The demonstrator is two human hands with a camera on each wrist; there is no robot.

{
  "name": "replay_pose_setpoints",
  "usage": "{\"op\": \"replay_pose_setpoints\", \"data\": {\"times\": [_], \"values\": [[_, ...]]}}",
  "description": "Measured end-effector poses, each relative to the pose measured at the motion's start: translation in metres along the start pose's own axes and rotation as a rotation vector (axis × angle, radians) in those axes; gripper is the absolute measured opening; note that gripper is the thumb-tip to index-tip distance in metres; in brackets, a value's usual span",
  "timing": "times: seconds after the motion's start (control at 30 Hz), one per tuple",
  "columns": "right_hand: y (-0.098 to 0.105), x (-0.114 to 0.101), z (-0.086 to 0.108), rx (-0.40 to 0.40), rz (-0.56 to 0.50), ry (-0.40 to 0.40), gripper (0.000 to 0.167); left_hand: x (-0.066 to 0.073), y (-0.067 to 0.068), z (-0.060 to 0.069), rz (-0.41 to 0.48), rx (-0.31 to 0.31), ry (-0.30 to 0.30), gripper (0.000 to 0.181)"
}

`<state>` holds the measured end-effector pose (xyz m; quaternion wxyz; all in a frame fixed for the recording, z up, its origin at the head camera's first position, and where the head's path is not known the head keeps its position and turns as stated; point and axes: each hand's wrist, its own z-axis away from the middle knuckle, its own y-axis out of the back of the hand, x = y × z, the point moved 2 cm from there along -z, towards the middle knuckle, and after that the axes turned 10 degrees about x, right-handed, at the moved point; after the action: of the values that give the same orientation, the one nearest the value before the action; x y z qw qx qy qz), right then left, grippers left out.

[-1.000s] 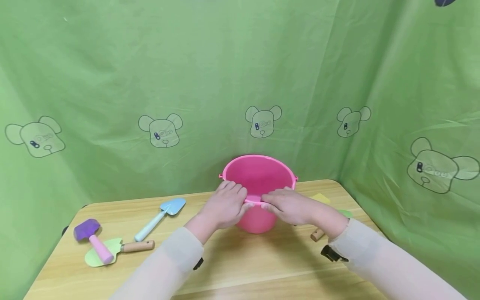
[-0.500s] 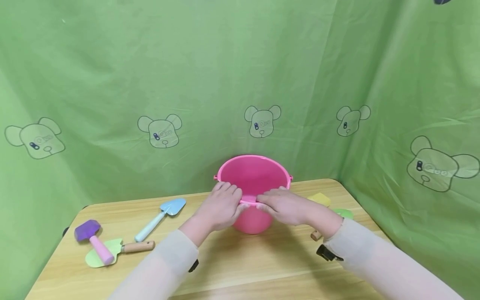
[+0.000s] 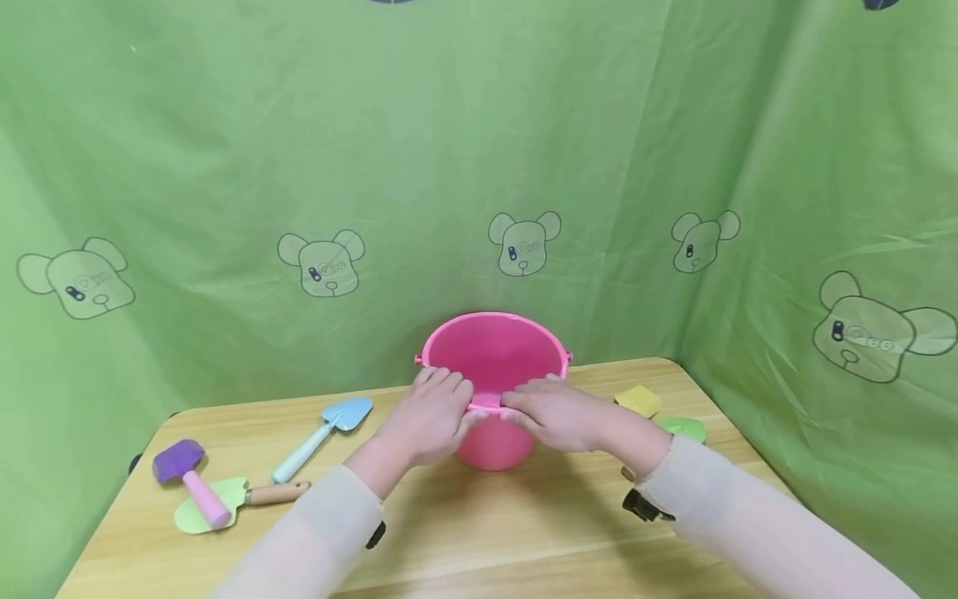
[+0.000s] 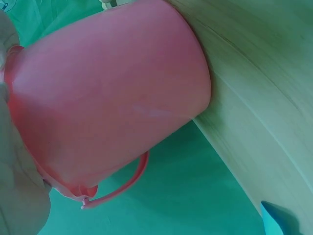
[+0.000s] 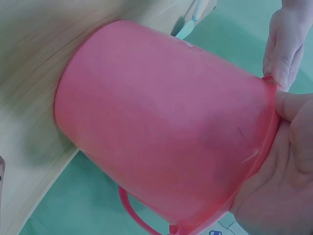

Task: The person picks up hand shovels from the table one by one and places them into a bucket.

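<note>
A pink bucket (image 3: 496, 439) stands upright at the back middle of the wooden table (image 3: 479, 549). My left hand (image 3: 434, 416) grips the near part of its rim, fingers over the edge and thumb outside. Beside it my right hand (image 3: 557, 412) holds the same rim the same way, a short gap between the two thumbs. In the left wrist view the bucket's handle (image 4: 129, 183) hangs down on the far side. The right wrist view shows the bucket wall (image 5: 161, 117) with both thumbs at the rim. The fingertips inside the bucket are hidden.
On the left lie a blue trowel (image 3: 322, 437), a light-green trowel (image 3: 213, 507) with a wooden handle, and a purple-headed shovel (image 3: 190, 478) with a pink handle across it. On the right are a yellow piece (image 3: 639, 401) and a green one (image 3: 684, 429). Green curtains (image 3: 419, 125) stand behind.
Both hands have moved the bucket a little to the left along the table, keeping hold of its rim. More of the yellow and green pieces shows on the right.
</note>
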<state>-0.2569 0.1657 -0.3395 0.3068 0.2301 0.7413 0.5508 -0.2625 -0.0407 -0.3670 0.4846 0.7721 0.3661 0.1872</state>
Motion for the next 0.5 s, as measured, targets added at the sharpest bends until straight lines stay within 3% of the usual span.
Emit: {"op": "replay_pose_setpoints", "data": {"times": [0.5], "values": [[-0.006,-0.011,-0.012,-0.013,0.011,0.038,0.019,-0.008,0.007,0.014,0.007,0.002,0.011,0.034]]}}
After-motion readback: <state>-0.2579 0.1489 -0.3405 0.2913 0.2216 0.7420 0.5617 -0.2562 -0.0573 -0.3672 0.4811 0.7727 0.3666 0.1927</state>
